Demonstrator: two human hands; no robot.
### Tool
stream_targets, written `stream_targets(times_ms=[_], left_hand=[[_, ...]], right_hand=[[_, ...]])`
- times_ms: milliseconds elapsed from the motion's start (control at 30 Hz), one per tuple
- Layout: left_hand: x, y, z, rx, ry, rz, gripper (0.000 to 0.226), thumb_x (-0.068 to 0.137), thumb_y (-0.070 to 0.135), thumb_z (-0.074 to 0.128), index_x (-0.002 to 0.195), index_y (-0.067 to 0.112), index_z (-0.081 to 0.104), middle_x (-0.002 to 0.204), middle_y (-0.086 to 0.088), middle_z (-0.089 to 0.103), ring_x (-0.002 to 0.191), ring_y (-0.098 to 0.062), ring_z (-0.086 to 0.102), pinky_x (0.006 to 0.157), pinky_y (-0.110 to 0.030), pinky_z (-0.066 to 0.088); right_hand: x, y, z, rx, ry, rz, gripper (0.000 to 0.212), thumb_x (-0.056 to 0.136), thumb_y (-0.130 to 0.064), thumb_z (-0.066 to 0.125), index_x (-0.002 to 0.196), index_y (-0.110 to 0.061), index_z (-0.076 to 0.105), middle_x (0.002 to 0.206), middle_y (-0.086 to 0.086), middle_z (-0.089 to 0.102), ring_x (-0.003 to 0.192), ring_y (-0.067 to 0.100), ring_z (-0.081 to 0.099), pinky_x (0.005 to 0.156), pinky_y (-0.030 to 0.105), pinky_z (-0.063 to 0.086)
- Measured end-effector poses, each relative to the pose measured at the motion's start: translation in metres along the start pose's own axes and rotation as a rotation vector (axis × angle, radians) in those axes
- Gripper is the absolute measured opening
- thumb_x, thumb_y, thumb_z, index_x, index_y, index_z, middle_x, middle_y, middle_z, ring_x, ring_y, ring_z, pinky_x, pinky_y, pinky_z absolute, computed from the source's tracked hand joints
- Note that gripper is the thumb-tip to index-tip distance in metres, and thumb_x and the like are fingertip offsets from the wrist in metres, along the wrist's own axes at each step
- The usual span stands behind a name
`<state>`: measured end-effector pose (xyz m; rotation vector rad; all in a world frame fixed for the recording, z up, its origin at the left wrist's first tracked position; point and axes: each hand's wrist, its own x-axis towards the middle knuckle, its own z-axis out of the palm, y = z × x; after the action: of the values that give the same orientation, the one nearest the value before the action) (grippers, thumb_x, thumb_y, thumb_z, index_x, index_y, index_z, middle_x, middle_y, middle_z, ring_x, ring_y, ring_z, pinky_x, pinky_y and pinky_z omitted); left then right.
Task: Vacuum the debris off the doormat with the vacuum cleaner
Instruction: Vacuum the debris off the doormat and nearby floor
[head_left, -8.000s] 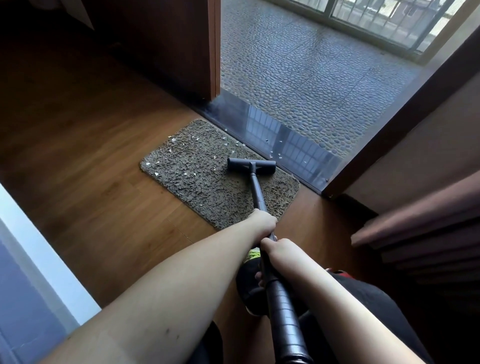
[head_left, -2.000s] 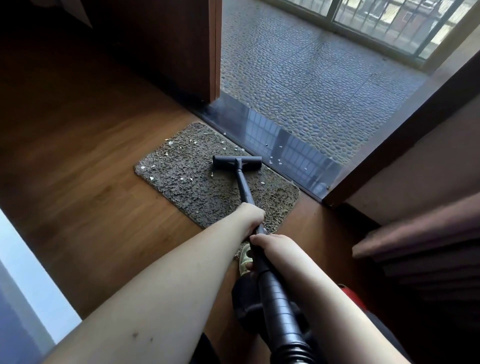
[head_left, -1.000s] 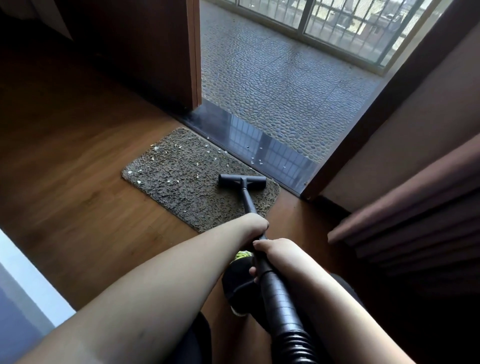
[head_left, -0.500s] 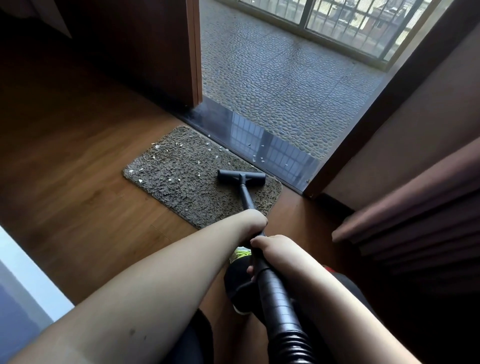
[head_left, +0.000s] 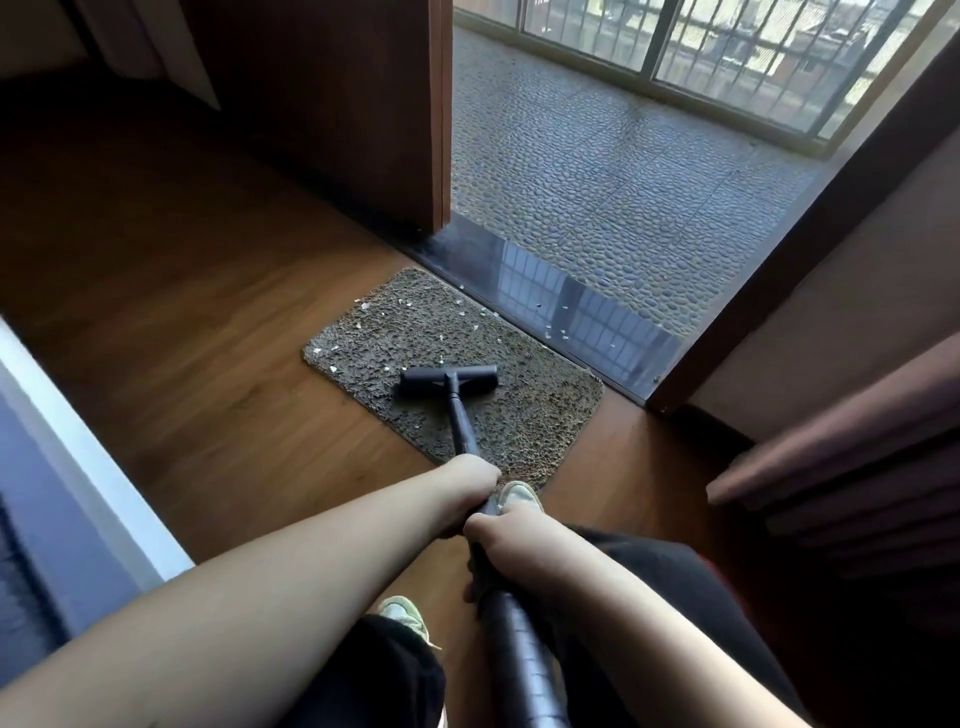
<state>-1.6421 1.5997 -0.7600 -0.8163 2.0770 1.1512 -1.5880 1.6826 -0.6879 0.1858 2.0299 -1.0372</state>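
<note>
A brown coarse doormat (head_left: 540, 415) lies on the wood floor against the door sill. Small white debris bits (head_left: 395, 306) dot its far left part. The black vacuum nozzle (head_left: 449, 382) rests flat on the mat's middle, and its black tube (head_left: 460, 423) runs back toward me. My left hand (head_left: 470, 475) grips the tube lower down. My right hand (head_left: 501, 535) grips it just behind, where the ribbed hose (head_left: 524, 665) begins.
A glossy dark door sill (head_left: 576, 312) with a few white bits borders the mat, with a pebble-tiled balcony (head_left: 623, 171) beyond. An open wooden door (head_left: 363, 104) stands at the left, a wall and curtain (head_left: 841, 478) at the right. My shoes (head_left: 519, 496) stand by the mat's near edge.
The nozzle has drawn back from the mat's far right edge toward the middle. My view has shifted, and one foot has stepped up to the mat's near edge.
</note>
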Motion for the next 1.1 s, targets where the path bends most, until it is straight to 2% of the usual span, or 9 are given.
stream_targets(times_ms=[67,200,367,467,567,633,800,967,1100], left_hand=[[0.0,-0.01,-0.008,-0.059,0.017,-0.004,0.015,0.1,0.022,0.051,0.1,0.008,0.051,0.074,-0.001,0.047,0.063,-0.013,0.048,0.047,-0.023,0.031],[0.009,-0.02,-0.022,-0.183,0.015,-0.031,0.013,0.1,0.019,0.051,0.104,0.007,0.051,0.074,-0.003,0.048,0.062,-0.015,0.049,0.049,-0.025,0.035],[0.034,-0.009,-0.035,-0.236,0.026,-0.033,0.009,0.101,0.015,0.049,0.097,0.006,0.051,0.068,-0.003,0.05,0.054,-0.015,0.049,0.037,-0.021,0.039],[0.057,-0.003,-0.04,-0.335,0.023,-0.036,0.008,0.098,0.01,0.049,0.101,0.002,0.049,0.07,-0.009,0.053,0.059,-0.023,0.055,0.053,-0.026,0.047],[0.078,0.001,-0.045,-0.438,0.045,0.001,0.01,0.095,0.001,0.045,0.105,0.001,0.043,0.065,-0.013,0.049,0.043,-0.021,0.052,0.045,-0.026,0.045],[0.09,0.005,-0.05,-0.468,0.057,0.02,0.013,0.094,-0.001,0.044,0.106,0.001,0.041,0.066,-0.014,0.047,0.043,-0.021,0.051,0.038,-0.025,0.044],[0.105,0.007,-0.059,-0.513,0.07,0.039,0.017,0.094,-0.004,0.044,0.109,0.001,0.037,0.069,-0.018,0.045,0.037,-0.021,0.051,0.027,-0.02,0.04],[0.094,0.005,-0.061,-0.49,0.058,0.052,0.01,0.095,-0.003,0.042,0.104,-0.003,0.04,0.053,-0.016,0.049,0.026,-0.018,0.049,0.026,-0.016,0.035],[0.067,0.005,-0.059,-0.515,0.05,0.065,0.006,0.096,-0.002,0.042,0.102,-0.001,0.041,0.064,-0.014,0.046,0.048,-0.023,0.049,0.027,-0.018,0.037]], right_hand=[[0.0,-0.006,0.009,-0.012,-0.021,0.022,0.016,0.08,-0.026,0.052,0.067,-0.02,0.046,0.087,0.012,0.065,0.085,0.032,0.067,0.08,0.042,0.057],[0.014,-0.013,0.024,0.03,-0.039,0.037,0.022,0.058,-0.033,0.049,0.07,-0.015,0.053,0.098,0.022,0.07,0.09,0.039,0.069,0.085,0.053,0.056],[0.039,-0.023,0.024,0.093,-0.027,0.055,0.019,0.072,-0.023,0.05,0.081,-0.007,0.055,0.081,0.02,0.065,0.073,0.039,0.07,0.07,0.049,0.059],[0.059,-0.026,0.022,0.251,-0.011,0.073,0.009,0.088,-0.011,0.048,0.09,-0.006,0.055,0.07,0.016,0.058,0.05,0.028,0.063,0.047,0.033,0.051],[0.074,-0.032,0.024,0.392,0.0,0.075,0.006,0.092,-0.009,0.05,0.09,-0.009,0.056,0.072,0.013,0.055,0.044,0.022,0.059,0.041,0.026,0.046],[0.083,-0.037,0.024,0.471,0.002,0.072,0.007,0.094,-0.01,0.053,0.089,-0.008,0.056,0.069,0.012,0.054,0.042,0.021,0.057,0.039,0.024,0.045],[0.097,-0.045,0.027,0.491,0.012,0.067,0.007,0.095,-0.014,0.054,0.092,-0.008,0.056,0.047,0.006,0.057,0.042,0.02,0.057,0.039,0.023,0.045],[0.086,-0.048,0.028,0.485,0.008,0.011,0.008,0.095,-0.011,0.053,0.093,-0.006,0.058,0.061,0.009,0.056,0.042,0.019,0.057,0.04,0.025,0.045],[0.059,-0.043,0.022,0.441,-0.015,-0.024,0.009,0.095,-0.008,0.051,0.089,-0.004,0.057,0.072,0.014,0.053,0.041,0.019,0.056,0.038,0.023,0.044]])
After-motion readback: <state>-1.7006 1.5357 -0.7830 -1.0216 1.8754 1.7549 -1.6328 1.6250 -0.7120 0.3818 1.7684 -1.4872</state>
